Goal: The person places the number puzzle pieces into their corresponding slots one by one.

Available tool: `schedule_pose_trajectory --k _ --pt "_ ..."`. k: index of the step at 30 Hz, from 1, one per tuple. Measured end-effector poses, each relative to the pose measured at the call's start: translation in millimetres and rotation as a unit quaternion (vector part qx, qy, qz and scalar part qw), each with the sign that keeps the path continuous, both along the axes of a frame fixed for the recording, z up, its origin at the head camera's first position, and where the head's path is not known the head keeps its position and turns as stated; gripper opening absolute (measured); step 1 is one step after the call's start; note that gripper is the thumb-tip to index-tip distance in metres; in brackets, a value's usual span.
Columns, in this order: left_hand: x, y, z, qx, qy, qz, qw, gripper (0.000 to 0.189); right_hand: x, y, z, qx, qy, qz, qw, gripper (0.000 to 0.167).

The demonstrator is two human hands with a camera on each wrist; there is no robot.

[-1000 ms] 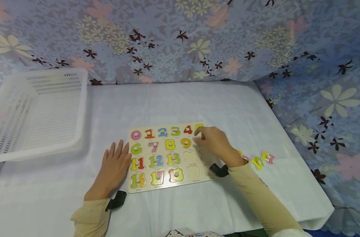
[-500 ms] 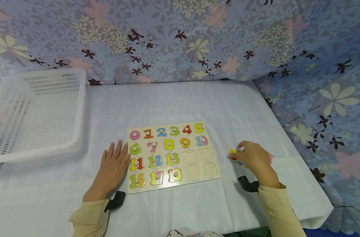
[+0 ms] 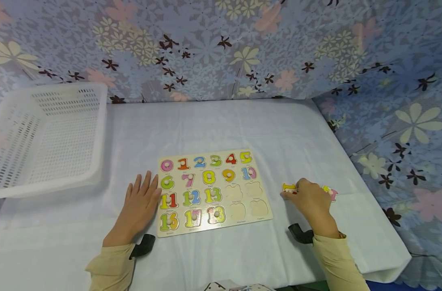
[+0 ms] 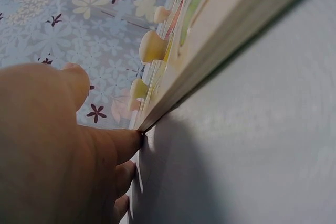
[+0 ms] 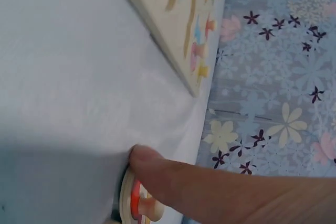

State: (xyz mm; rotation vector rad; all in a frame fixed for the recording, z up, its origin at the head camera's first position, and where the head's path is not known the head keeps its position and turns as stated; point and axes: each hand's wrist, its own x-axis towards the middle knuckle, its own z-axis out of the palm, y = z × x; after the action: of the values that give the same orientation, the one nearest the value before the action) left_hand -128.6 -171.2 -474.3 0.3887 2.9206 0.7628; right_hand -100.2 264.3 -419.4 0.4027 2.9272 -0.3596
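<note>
A wooden number puzzle board [image 3: 224, 226] lies on the table, with knobbed number pieces in most recesses and several bare recesses at its right. My left hand [image 3: 138, 206] lies flat beside the board; in the left wrist view a fingertip [image 4: 128, 144] touches its edge. Right of the board, my right hand [image 3: 311, 202] pinches a number puzzle piece [image 3: 289, 187] with yellow and red parts, mostly covered by the fingers. The right wrist view shows a fingertip [image 5: 144, 156] on that piece's rim, beside its round wooden knob. A yellow-and-pink number piece [image 3: 330, 193] lies just right of this hand.
A white plastic basket [image 3: 102, 133] stands at the table's left. White cloth covers the table [image 3: 213, 125], and a floral curtain [image 3: 206, 48] hangs behind it and along the right. Black wrist mounts [image 3: 300, 234] stick out from both wrists.
My right hand has moved from the board's upper right corner to the loose pieces on the right. The blue-and-pink 10 shows in its recess. My left hand has stayed put.
</note>
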Motion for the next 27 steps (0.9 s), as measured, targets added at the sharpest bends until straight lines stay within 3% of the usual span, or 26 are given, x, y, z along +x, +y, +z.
schedule_pose_trajectory --k 5,10,14,19,27 --pt "-0.4 -0.7 0.3 -0.004 0.0 0.0 1.0 0.062 -5.1 -4.2 0.0 -0.009 0.006 0.018 0.9998 0.057" --pt "-1.0 -0.9 1.5 -0.007 -0.001 -0.001 1.0 0.063 -13.5 -15.5 5.4 -0.013 0.061 0.069 0.9956 0.053" --pt "-1.2 -0.6 2.5 -0.005 -0.001 0.0 1.0 0.062 -22.1 -32.3 9.6 -0.016 0.092 0.156 0.9834 0.051" --pt "-1.4 0.6 2.6 -0.001 -0.003 0.001 1.0 0.061 -29.5 -51.4 10.0 -0.002 0.075 0.249 0.9655 0.052" --pt "-1.1 1.8 2.2 -0.001 -0.003 0.0 1.0 0.061 -31.1 -54.4 3.7 0.009 0.069 0.321 0.9444 0.045"
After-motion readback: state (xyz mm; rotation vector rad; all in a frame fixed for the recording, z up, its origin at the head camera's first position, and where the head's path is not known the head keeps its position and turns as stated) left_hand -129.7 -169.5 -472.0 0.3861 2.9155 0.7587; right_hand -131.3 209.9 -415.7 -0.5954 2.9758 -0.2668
